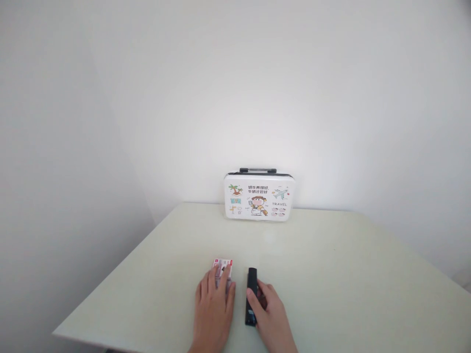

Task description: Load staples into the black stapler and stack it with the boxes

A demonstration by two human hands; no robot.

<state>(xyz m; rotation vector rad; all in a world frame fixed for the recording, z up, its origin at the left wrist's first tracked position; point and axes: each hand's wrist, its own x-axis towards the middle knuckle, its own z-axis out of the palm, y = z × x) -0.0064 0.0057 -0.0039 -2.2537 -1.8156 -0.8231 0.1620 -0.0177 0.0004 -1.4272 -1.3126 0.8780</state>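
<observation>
My left hand (213, 309) lies spread, unclenched, on one box (222, 268), and my right hand (273, 314) grasps one stapler (252, 281), with one case (259, 197) beyond on one table (331, 274).

A pale, greenish-white table (320, 255) fills the lower part of the frame, its left edge slanting down to a corner at lower left and its right edge running out at lower right. A white printed carry case (259, 198) with a black handle stands upright at its far edge, mid-frame. At bottom centre lies a small white-and-red packet (222, 267), partly covered by fingers; just right of it is a black stapler (251, 282).
</observation>
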